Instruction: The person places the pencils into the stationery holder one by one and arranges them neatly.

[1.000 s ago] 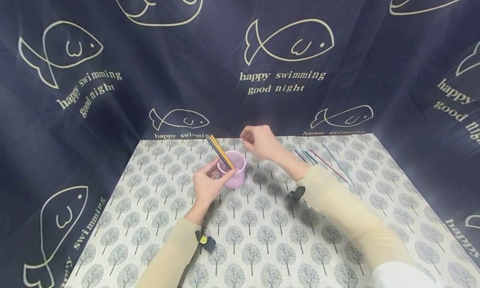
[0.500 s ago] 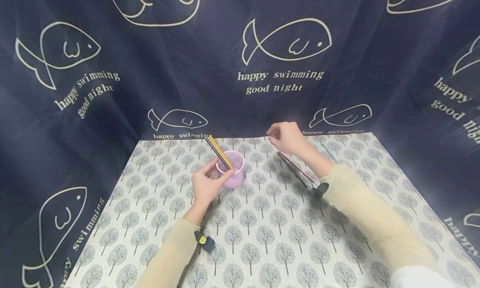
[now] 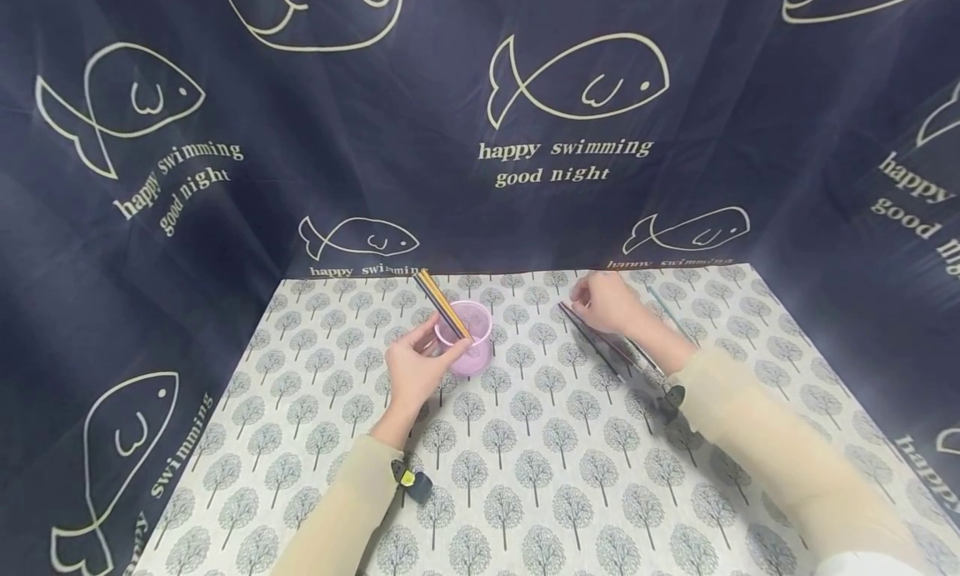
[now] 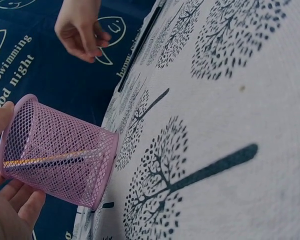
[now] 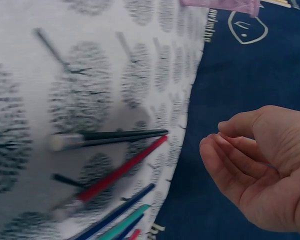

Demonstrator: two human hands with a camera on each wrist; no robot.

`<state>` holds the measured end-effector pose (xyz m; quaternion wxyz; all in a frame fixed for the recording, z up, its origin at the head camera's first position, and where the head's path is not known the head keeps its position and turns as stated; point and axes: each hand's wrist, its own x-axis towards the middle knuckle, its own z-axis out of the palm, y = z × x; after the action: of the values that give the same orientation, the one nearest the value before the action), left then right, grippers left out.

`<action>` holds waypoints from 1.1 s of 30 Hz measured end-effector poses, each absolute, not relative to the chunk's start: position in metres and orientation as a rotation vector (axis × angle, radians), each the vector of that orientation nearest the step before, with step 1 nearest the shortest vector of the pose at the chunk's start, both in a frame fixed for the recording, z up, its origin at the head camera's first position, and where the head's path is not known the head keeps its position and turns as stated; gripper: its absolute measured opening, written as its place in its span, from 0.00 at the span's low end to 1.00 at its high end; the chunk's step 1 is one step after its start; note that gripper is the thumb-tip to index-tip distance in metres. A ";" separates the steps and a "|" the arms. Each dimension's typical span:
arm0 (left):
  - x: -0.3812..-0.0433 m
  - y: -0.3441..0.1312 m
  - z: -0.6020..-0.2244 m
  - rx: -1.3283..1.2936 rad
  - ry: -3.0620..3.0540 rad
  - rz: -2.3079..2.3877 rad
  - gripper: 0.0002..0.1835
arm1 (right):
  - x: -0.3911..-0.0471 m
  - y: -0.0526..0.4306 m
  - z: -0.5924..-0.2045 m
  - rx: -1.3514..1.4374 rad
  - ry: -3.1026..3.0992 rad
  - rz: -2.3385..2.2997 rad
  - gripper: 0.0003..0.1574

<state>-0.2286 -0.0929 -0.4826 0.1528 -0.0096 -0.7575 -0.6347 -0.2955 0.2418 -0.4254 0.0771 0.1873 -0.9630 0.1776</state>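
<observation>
My left hand (image 3: 416, 361) grips a pink mesh pen holder (image 3: 472, 361) at its rim, thumb on one side and fingers on the other. Yellow and dark thin sticks (image 3: 442, 305) lean inside it, tilted to the left. In the left wrist view the holder (image 4: 65, 145) has its base on the cloth. My right hand (image 3: 611, 301) hovers above several slim brushes, its fingers loosely bent with nothing between them. The right wrist view shows a black-handled brush (image 5: 125, 135), a red one (image 5: 122, 167) and a blue one (image 5: 120, 210), blurred, lying beside the hand.
A tree-print cloth (image 3: 532, 468) covers the table. Behind its far edge hangs a dark blue curtain (image 3: 420, 167) with fish drawings. A pale teal stick (image 3: 663, 303) lies at the right, partly behind my right arm.
My right hand has moved right from near the pen holder, then lowered over the brushes. The left hand and the holder have stayed in place.
</observation>
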 end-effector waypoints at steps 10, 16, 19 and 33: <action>-0.229 -0.094 -0.484 -0.018 -2.192 -1.797 0.40 | -0.284 0.248 -0.447 0.556 -2.963 0.466 0.06; -0.230 -0.093 -0.484 -0.011 -2.199 -1.801 0.40 | -0.278 0.244 -0.454 0.524 -3.009 0.424 0.06; -0.230 -0.093 -0.484 -0.003 -2.203 -1.807 0.40 | -0.276 0.244 -0.460 0.526 -3.015 0.377 0.07; -0.230 -0.093 -0.484 -0.018 -2.184 -1.815 0.40 | -0.290 0.237 -0.449 0.497 -2.971 0.510 0.06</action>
<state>-0.2303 -0.0935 -0.4840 0.1504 -0.0063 -0.7603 -0.6319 -0.2897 0.2370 -0.4486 0.0434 0.1624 -0.9716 0.1667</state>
